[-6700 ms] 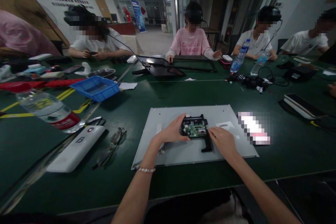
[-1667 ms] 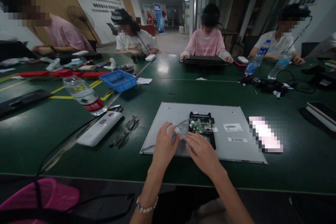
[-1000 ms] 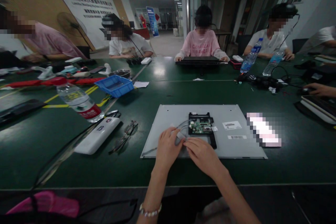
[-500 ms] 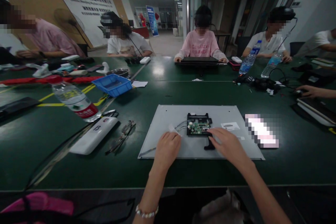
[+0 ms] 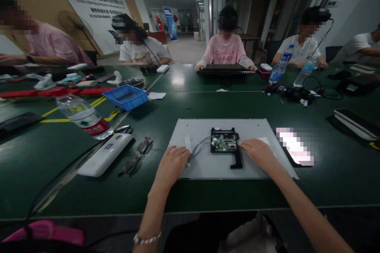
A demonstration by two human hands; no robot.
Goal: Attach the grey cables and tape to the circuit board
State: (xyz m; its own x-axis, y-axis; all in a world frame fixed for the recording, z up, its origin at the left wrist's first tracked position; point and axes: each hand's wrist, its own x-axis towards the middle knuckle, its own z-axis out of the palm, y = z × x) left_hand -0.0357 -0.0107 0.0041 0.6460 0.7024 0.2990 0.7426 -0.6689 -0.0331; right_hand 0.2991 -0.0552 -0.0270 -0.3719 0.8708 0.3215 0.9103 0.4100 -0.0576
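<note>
Board (image 5: 225,144) sits in its black frame (image 5: 236,162), near the middle of a grey panel (image 5: 198,172) lying flat on the green table (image 5: 178,195). Wires (image 5: 202,145) run from the board's left side toward the left hand (image 5: 173,162).

Left hand: palm down over the panel's left edge, fingers together and slightly curled, tips by the wire ends. Cannot tell if it pinches them. Right hand (image 5: 259,154): fingers drawn nearly closed, tips at the frame's right edge; contact likely, nothing seen in the grip.

Step in hand, my judgement: placing frame and wires on the panel. Next move seems to call for a light touch: frame steady, wires slack, no tug where they meet the board. White tape (image 5: 187,141) lies beside the wires.

Writing: wall sign (image 5: 97,0) carries a blue logo, Chinese characters and smaller lines, too soft to read surely. Power bank (image 5: 105,154) bears a dark mark, perhaps ending in B. Bottle (image 5: 84,116) has a red-and-white label, name illegible. Pink shirt (image 5: 227,51) opposite: lettering, unreadable.
</note>
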